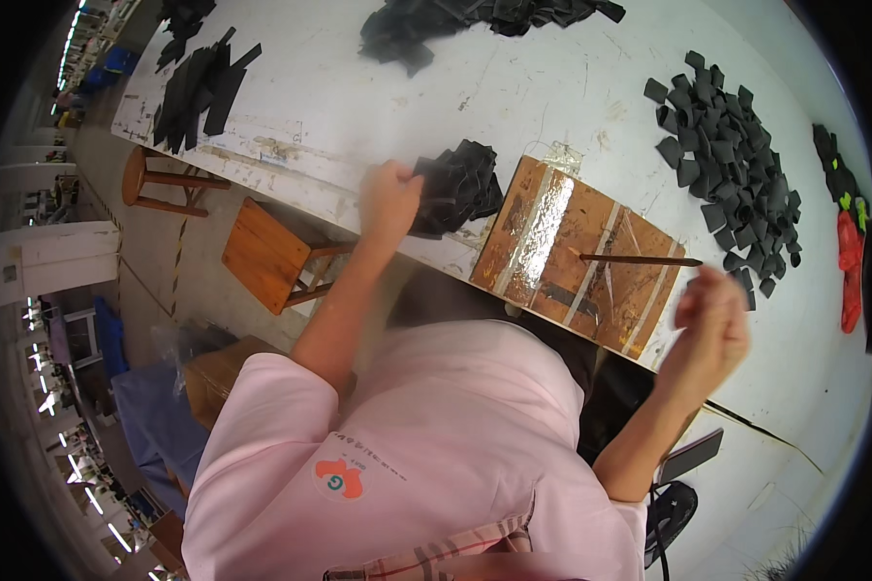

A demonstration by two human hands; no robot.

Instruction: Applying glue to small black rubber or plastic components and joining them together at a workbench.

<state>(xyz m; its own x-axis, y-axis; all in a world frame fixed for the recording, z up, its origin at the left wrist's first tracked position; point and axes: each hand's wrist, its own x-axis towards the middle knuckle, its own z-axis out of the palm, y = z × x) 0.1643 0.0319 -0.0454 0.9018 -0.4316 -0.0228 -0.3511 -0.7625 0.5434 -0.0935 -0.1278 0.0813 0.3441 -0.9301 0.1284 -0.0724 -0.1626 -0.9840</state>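
My left hand (389, 205) is closed at the left edge of a heap of black strips (458, 184) on the table's near side, its fingertips pinching a strip there. To the right of that heap lies a brown wooden board (576, 261) crossed by bands of clear tape. A thin dark pointed stick (641, 259) lies across the board, its right end reaching past the edge. My right hand (712, 334) hovers just beyond that end, apart from it. Its fingers are curled but smeared by motion, and whether they hold anything is hidden.
Folded black loops (731, 160) form a big pile at the right of the white table (329, 107). More black strips (203, 92) lie at the far left, with another dark pile (475, 19) at the back. Wooden stools (266, 254) stand left of the table.
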